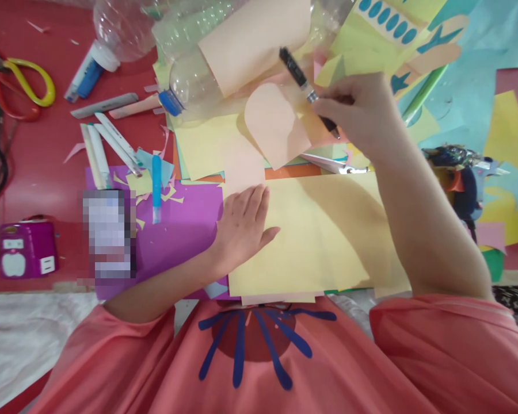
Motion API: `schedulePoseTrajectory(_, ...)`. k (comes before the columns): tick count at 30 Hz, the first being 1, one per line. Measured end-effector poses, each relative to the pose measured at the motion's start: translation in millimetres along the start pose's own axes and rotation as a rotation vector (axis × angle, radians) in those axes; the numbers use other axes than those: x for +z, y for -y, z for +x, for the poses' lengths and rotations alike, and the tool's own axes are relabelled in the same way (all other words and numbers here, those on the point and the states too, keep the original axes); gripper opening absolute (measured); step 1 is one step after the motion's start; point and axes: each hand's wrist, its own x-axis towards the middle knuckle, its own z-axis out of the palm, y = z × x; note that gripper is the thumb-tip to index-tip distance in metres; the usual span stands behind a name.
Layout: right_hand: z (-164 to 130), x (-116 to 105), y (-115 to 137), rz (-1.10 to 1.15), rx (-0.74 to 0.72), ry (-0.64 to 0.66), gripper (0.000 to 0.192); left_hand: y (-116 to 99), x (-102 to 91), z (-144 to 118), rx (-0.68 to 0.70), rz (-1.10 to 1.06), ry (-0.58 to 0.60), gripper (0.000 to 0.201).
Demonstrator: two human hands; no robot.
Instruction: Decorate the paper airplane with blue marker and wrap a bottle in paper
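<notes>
My left hand (245, 227) lies flat, fingers together and thumb out, on a large pale yellow sheet (319, 236). Its fingertips touch the end of a pale pink paper strip (244, 167). Above the papers, my right hand (358, 112) pinches a black pen (294, 70), which slants with its pointed end down to the right. Below and left of the pen is a peach paper cutout (271, 118) with a rounded top. White-bladed scissors (334, 165) lie partly under my right arm, their handles hidden.
Clear plastic bottles (198, 86) lie at the back under a peach sheet (259, 43). To the left are several markers (116, 141), a blurred phone (107, 233), a purple box (27, 249) and yellow-and-red-handled scissors (30, 75). A dark tape-like tool (466, 190) sits right.
</notes>
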Motion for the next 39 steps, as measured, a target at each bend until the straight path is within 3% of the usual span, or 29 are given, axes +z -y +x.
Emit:
schedulePoseTrajectory(5,-21,-10,6,0.597,0.045,-0.105,0.019,6,-0.7,2,0.014,0.007,-0.009,0.065)
schedulePoseTrajectory(8,-43,3,5,0.867,0.087,-0.005,0.020,7,3.8,1,0.029,-0.003,-0.066,0.065)
schedulePoseTrajectory(11,-66,26,-5,0.824,0.092,0.105,0.025,8,7.6,-1,0.041,-0.002,-0.110,0.064)
schedulePoseTrajectory(12,-72,33,-9,0.719,-0.002,0.171,0.024,8,8.6,-1,0.043,-0.003,-0.114,0.064)
schedulePoseTrajectory(15,-82,48,-21,0.382,-0.355,0.199,0.026,9,10.8,-1,0.054,-0.016,-0.128,0.065)
schedulePoseTrajectory(17,-83,53,-26,0.237,-0.420,0.180,0.027,9,11.0,-1,0.060,-0.011,-0.147,0.066)
schedulePoseTrajectory(23,-84,57,-25,0.159,-0.364,0.163,0.030,9,6.3,0,0.041,-0.054,-0.111,0.061)
schedulePoseTrajectory(27,-86,60,-26,0.364,-0.251,0.126,0.025,9,5.1,0,0.037,-0.052,-0.082,0.059)
schedulePoseTrajectory(32,-81,60,-30,0.567,-0.156,0.220,0.041,9,4.4,-1,0.046,-0.032,-0.090,0.062)
schedulePoseTrajectory(39,-78,59,-28,0.498,-0.119,0.215,0.019,9,4.1,-2,0.048,-0.034,-0.057,0.064)
